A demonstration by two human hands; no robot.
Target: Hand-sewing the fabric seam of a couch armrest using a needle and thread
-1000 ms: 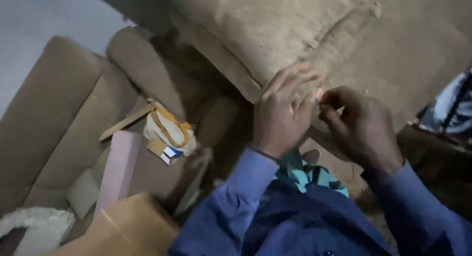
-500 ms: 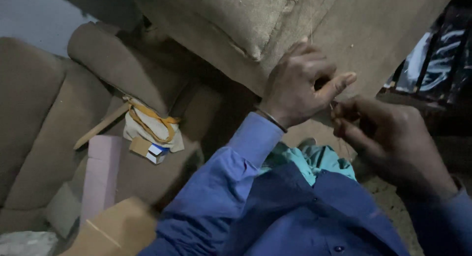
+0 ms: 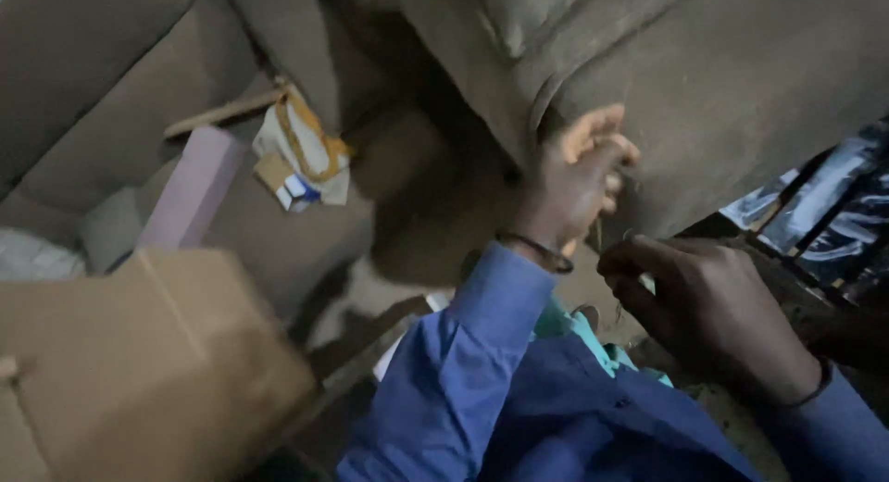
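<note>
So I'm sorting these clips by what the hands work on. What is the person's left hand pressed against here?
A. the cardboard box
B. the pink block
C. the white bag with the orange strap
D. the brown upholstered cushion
D: the left hand rests on the edge of the brown upholstered cushion, while the cardboard box, the pink block and the white bag lie well off to the side.

Head camera looks steeply down, close over both hands [image 3: 639, 232].
</note>
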